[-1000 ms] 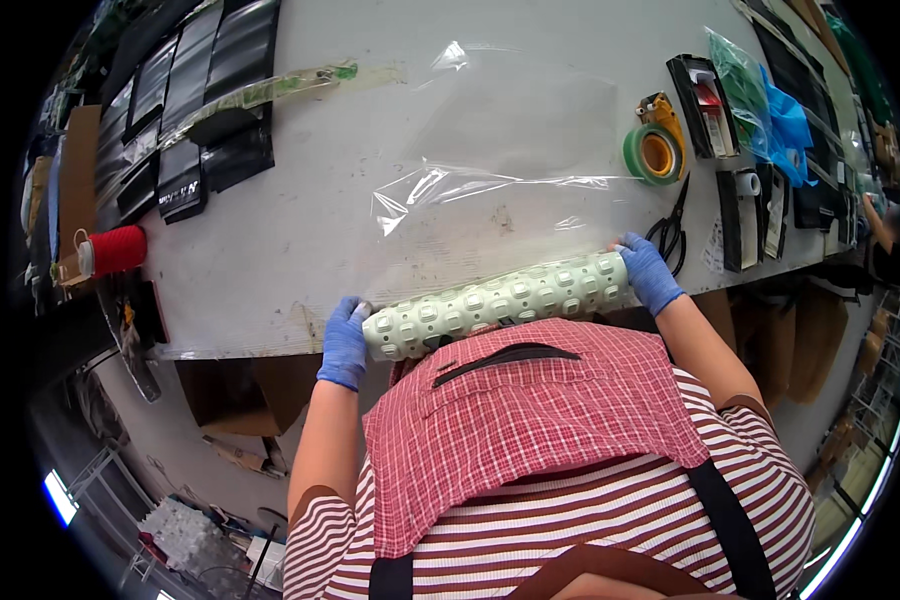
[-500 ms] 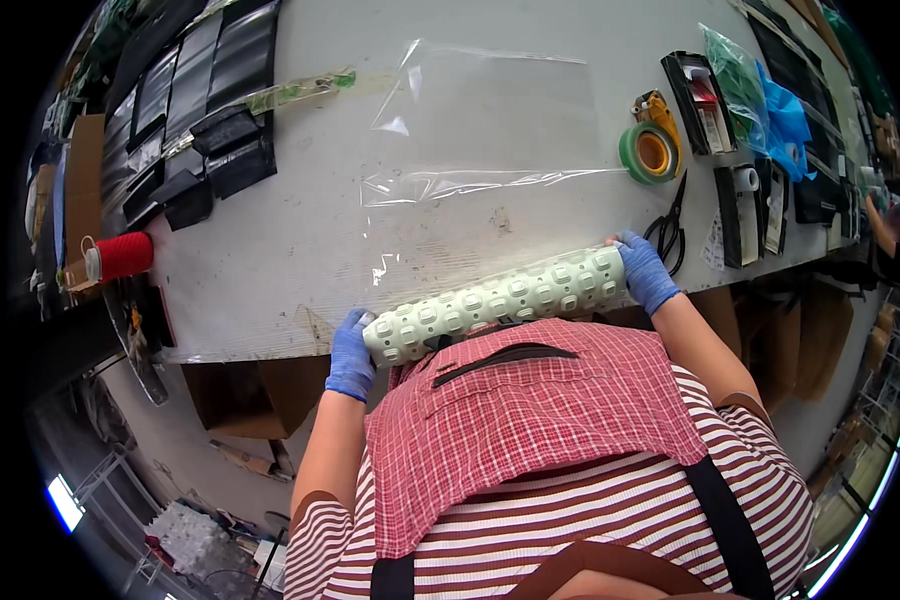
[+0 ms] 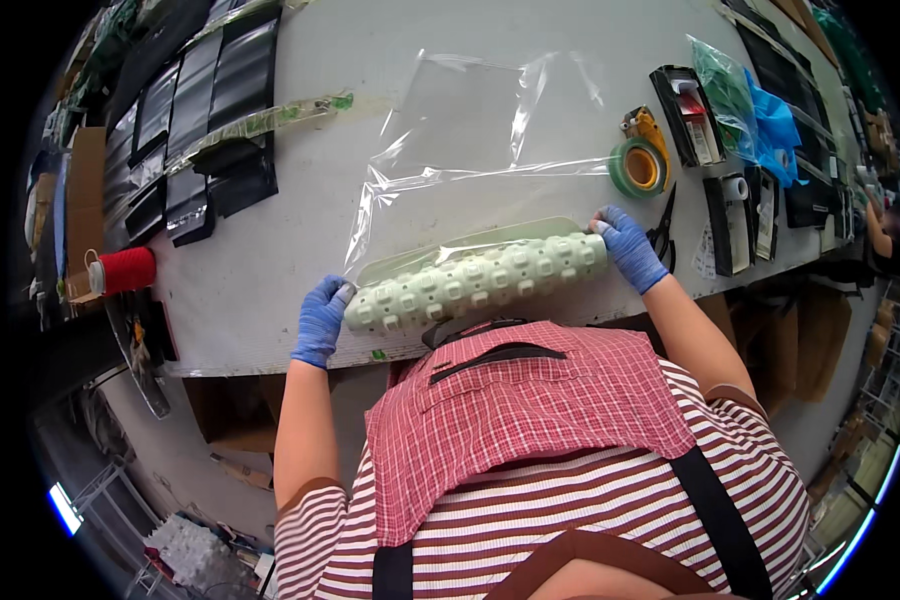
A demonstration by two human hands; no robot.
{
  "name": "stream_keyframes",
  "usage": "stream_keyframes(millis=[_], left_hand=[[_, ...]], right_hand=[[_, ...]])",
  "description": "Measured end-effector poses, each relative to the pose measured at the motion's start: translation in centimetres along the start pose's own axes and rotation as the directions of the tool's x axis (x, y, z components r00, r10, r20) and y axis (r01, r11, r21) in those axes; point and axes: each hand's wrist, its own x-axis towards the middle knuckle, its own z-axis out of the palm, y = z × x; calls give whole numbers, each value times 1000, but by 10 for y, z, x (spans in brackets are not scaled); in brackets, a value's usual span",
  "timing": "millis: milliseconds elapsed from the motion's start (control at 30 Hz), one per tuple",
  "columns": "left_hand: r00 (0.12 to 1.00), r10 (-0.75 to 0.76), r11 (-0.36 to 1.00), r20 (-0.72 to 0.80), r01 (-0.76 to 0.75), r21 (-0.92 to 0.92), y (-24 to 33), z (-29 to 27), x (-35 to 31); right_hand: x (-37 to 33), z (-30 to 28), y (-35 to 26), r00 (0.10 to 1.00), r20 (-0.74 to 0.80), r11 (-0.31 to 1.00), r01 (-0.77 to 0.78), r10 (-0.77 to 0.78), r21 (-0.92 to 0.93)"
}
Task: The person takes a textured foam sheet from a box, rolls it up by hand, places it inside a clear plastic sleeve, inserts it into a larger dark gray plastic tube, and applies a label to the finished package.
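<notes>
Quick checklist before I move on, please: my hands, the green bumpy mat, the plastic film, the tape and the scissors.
1. Left hand at the left end of the green bumpy mat: ok.
2. Right hand at its right end: ok.
3. Clear plastic film free of creases: not ok, creases show.
4. Tape roll clear of the mat: ok.
5. Black scissors clear of the right hand: cannot tell, partly hidden.

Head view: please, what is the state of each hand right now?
Left hand: closed, holding the left end of the rolled pale green studded mat.
Right hand: closed, holding the right end of the same mat.
</notes>
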Motion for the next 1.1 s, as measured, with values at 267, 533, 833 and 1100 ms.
stream_keyframes(millis=[267, 533, 833, 1100], left_hand=[[994, 11, 944, -108, 26, 330, 4, 0, 6], [983, -21, 780, -182, 130, 613, 7, 7, -5], [957, 122, 678, -262, 112, 726, 25, 11, 0], [935, 354, 665, -6, -247, 705, 4, 12, -5]], right_hand=[[9, 0, 23, 996, 58, 938, -44, 68, -343], [-1, -2, 26, 996, -20, 906, -83, 82, -415], [1, 0, 19, 978, -200, 737, -174, 54, -653], [-8, 8, 43, 984, -178, 872, -113, 31, -477]])
